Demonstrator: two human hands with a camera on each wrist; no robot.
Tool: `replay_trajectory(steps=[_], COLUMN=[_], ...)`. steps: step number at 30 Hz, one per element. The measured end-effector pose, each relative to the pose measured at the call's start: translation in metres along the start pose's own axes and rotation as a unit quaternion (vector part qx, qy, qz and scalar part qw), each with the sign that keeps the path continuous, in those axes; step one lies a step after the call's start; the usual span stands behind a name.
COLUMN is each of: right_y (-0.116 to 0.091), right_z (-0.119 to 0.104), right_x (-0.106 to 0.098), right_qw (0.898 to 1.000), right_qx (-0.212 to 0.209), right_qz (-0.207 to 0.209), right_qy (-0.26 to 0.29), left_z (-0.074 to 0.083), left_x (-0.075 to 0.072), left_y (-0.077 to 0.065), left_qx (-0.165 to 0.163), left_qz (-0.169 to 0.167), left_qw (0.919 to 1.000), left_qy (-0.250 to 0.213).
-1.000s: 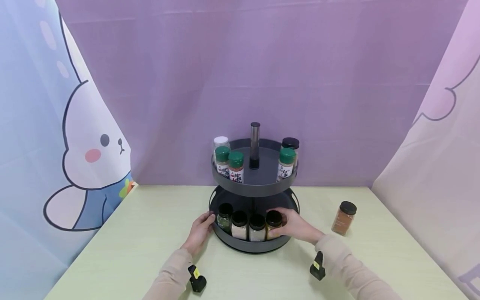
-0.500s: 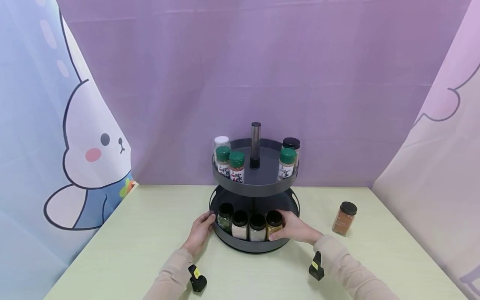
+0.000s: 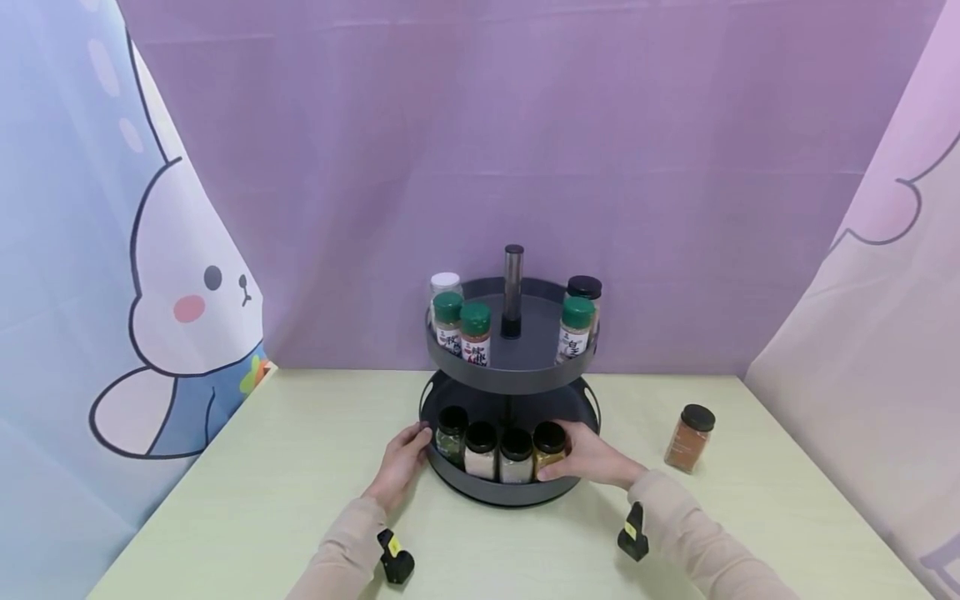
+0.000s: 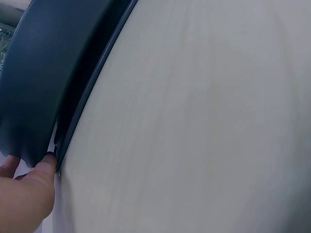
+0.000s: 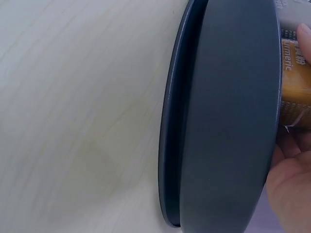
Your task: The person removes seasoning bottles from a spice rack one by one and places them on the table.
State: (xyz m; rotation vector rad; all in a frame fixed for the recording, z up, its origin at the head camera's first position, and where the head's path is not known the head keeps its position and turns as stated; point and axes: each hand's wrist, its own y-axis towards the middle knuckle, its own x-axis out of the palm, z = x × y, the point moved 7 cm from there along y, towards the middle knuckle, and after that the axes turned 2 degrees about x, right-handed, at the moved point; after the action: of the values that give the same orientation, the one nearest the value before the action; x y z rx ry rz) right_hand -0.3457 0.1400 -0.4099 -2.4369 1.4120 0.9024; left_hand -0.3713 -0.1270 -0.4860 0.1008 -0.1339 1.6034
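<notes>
A dark two-tier spice rack point(image 3: 504, 382) stands on the table. My left hand point(image 3: 401, 468) grips the left rim of its lower tray point(image 3: 502, 495); in the left wrist view, the hand's fingertips are at the tray's edge. Inside the lower tray, at the right end of a front row of black-capped spice jars, is a turmeric jar point(image 5: 294, 87) with yellow-orange contents. My right hand point(image 3: 596, 458) holds this jar between thumb and fingers. Left of it in the row are two jars with pale contents point(image 3: 516, 468) point(image 3: 480, 462) and one with green flakes point(image 3: 450, 443).
On the upper tier, green-capped bottles point(image 3: 476, 333) point(image 3: 575, 335), a white-capped bottle point(image 3: 446, 287) and a black-capped jar point(image 3: 584, 289) surround the central post point(image 3: 512, 292). A reddish-brown spice jar point(image 3: 687, 442) stands on the table point(image 3: 247, 517) at right. Behind hangs a purple cloth point(image 3: 480, 125).
My right thumb has shifted slightly down along the turmeric jar since one second ago. The left hand stays on the rim, and the rack and other jars keep their places.
</notes>
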Motion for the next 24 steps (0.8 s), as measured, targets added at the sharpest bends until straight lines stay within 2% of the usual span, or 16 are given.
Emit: replay_trajectory(steps=[19,24], right_y=[0.003,-0.001], right_z=[0.005,-0.01], right_x=[0.0,-0.001], right_qw=[1.0,1.0], right_qx=[0.014,0.009], right_qz=[0.006,0.01], right_qy=[-0.008,-0.012], left_z=[0.001,0.002], left_x=[0.0,0.001], left_y=[0.0,-0.001], left_qx=[0.002,0.003], left_qz=[0.002,-0.001], left_qw=[1.0,1.0], left_qy=[0.004,0.005])
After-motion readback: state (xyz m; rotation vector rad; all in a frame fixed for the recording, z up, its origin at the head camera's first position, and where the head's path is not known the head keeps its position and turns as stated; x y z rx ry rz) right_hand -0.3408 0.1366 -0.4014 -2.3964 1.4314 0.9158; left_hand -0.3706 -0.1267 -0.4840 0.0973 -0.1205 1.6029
